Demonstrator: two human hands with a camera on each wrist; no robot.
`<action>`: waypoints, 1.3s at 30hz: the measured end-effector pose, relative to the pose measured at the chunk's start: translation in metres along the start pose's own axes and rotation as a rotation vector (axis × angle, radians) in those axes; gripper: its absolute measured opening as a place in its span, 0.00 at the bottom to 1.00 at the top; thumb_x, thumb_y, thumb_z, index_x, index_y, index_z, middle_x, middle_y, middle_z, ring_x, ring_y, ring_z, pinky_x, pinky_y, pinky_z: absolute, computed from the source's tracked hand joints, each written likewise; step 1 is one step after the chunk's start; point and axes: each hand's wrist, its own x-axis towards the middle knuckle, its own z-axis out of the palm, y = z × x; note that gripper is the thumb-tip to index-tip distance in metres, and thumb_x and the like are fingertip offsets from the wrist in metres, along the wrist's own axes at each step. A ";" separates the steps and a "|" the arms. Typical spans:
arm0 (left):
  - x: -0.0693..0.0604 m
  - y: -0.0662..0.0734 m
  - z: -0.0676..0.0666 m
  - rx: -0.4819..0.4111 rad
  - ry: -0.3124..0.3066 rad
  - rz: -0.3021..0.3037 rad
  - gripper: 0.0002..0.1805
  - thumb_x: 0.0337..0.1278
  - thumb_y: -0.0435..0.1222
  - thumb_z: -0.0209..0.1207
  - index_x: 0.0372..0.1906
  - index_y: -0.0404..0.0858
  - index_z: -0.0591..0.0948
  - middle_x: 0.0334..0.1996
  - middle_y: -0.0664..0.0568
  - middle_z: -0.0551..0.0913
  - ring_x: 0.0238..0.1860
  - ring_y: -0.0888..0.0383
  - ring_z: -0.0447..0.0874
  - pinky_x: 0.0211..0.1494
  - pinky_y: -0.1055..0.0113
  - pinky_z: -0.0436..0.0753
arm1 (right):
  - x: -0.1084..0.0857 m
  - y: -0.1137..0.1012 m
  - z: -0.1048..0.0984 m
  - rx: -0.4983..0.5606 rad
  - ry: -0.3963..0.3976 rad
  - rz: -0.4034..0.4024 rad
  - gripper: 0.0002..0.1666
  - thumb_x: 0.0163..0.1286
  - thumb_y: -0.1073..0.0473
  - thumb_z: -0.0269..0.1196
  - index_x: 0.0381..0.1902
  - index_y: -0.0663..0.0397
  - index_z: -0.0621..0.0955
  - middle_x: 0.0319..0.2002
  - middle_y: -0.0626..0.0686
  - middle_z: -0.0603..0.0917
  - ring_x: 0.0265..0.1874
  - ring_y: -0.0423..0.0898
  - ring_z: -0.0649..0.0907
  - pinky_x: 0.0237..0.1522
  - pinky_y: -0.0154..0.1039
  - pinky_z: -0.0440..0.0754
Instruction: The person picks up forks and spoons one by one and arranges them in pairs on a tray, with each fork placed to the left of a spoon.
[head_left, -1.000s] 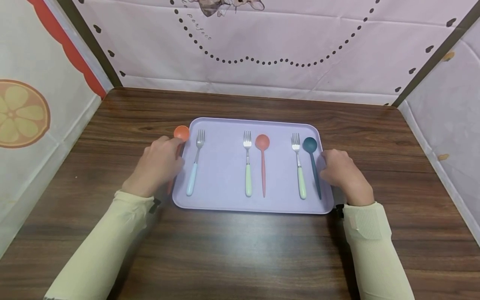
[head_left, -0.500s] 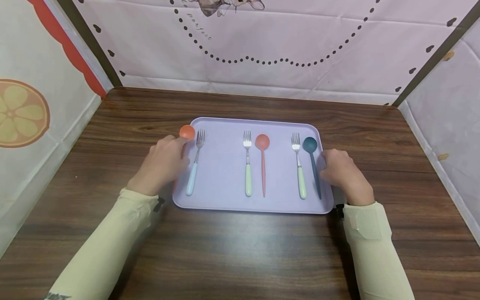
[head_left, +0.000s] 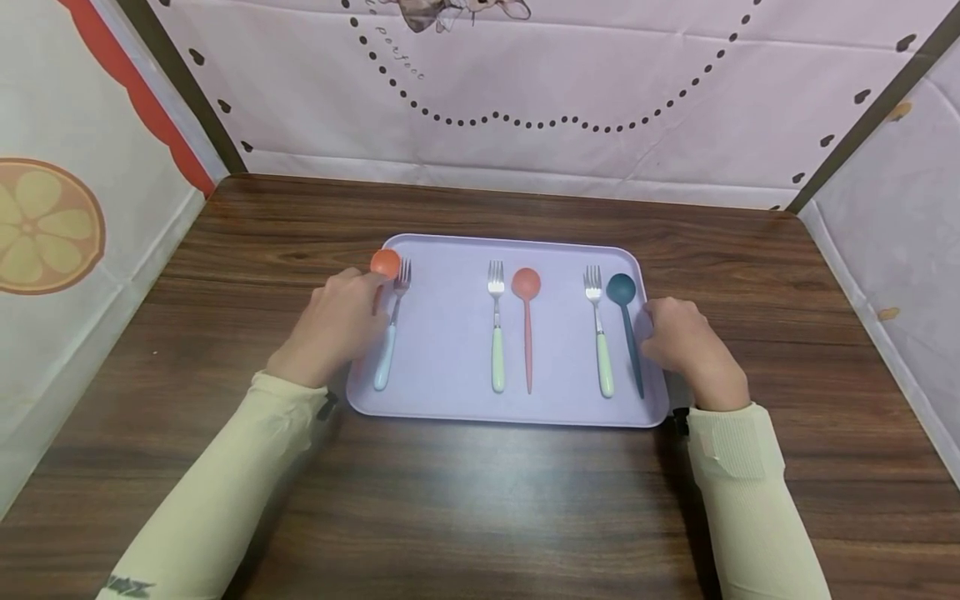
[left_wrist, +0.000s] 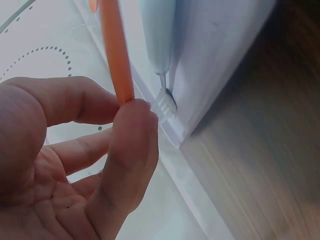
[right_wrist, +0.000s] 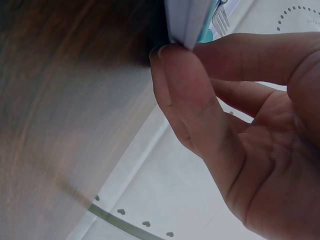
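Observation:
My left hand (head_left: 333,327) pinches the handle of an orange spoon (head_left: 386,263) over the left edge of a lilac tray (head_left: 446,333). Up close in the left wrist view, the orange handle (left_wrist: 118,60) sits between thumb and fingertips, with a blue-handled fork (left_wrist: 157,40) beyond it. That fork (head_left: 385,362) lies on the tray just right of the spoon. At the opposite end, my right hand (head_left: 688,346) grips the tray's right rim (right_wrist: 184,22) between thumb and fingers. Nearest it on the tray lies a dark teal spoon (head_left: 621,289).
In the tray's middle, a green-handled fork (head_left: 497,358) lies beside a pink spoon (head_left: 527,285). Another green-handled fork (head_left: 603,367) is left of the teal spoon. Around the tray runs a brown wooden table (head_left: 480,500), with printed cloth walls (head_left: 525,158) behind and at both sides.
My left hand has carried the orange spoon to the right, from beside the tray to over its left edge, close to the blue-handled fork. The right hand has stayed at the rim.

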 end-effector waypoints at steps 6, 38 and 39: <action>0.001 0.005 0.002 0.000 -0.017 0.001 0.10 0.65 0.30 0.55 0.45 0.27 0.81 0.33 0.36 0.77 0.34 0.41 0.75 0.36 0.47 0.77 | 0.000 0.000 0.000 0.001 0.006 -0.009 0.26 0.59 0.73 0.57 0.56 0.79 0.76 0.45 0.73 0.81 0.36 0.60 0.80 0.37 0.56 0.82; 0.011 0.021 0.016 0.018 -0.089 0.012 0.03 0.57 0.27 0.58 0.29 0.34 0.77 0.25 0.42 0.74 0.27 0.45 0.73 0.30 0.53 0.75 | 0.000 0.001 0.000 0.002 0.008 -0.008 0.27 0.59 0.73 0.57 0.57 0.79 0.76 0.46 0.74 0.81 0.36 0.61 0.81 0.40 0.58 0.83; 0.011 0.021 0.017 0.019 -0.093 0.014 0.04 0.57 0.27 0.58 0.28 0.34 0.77 0.25 0.42 0.74 0.27 0.45 0.73 0.31 0.53 0.75 | 0.000 0.001 0.000 0.003 0.008 -0.007 0.27 0.59 0.73 0.57 0.57 0.79 0.76 0.46 0.74 0.81 0.36 0.61 0.80 0.39 0.58 0.83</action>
